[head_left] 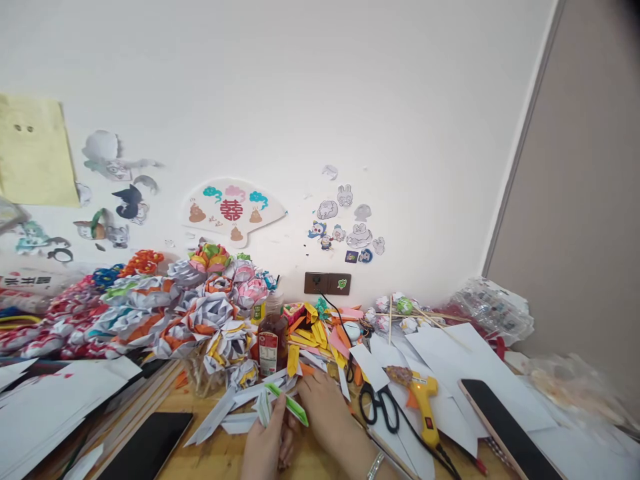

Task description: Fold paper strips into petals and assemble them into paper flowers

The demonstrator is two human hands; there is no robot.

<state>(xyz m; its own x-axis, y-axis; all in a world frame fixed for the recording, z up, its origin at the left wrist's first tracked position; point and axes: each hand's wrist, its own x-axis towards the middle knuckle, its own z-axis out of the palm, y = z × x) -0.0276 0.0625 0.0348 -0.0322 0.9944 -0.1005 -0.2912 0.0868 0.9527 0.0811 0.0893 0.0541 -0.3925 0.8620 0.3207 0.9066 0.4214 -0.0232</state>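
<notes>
A white wall (425, 100) rises at the far side, above a wooden table (205, 460). A heap of folded paper flowers (210, 310) fills the far left; white paper sheets (480, 373) spread over the right. On the wall is a fan-shaped cutout (233, 210) with a red character. One dark smartphone (505, 427) lies near right, another black smartphone (147, 447) near left. The right hand (320, 400) reaches farther over loose paper pieces, fingers bent downward; whether they grip anything I cannot tell. The left hand (270, 433), at the near centre, is closed in a pinch on green-and-white folded paper (299, 408), whose right end is just beside the right hand. Beyond the hands stands a labelled bottle (269, 353). To their right lie a yellow glue gun (424, 400) and black-handled scissors (379, 397). A bracelet (375, 465) circles the right wrist.
</notes>
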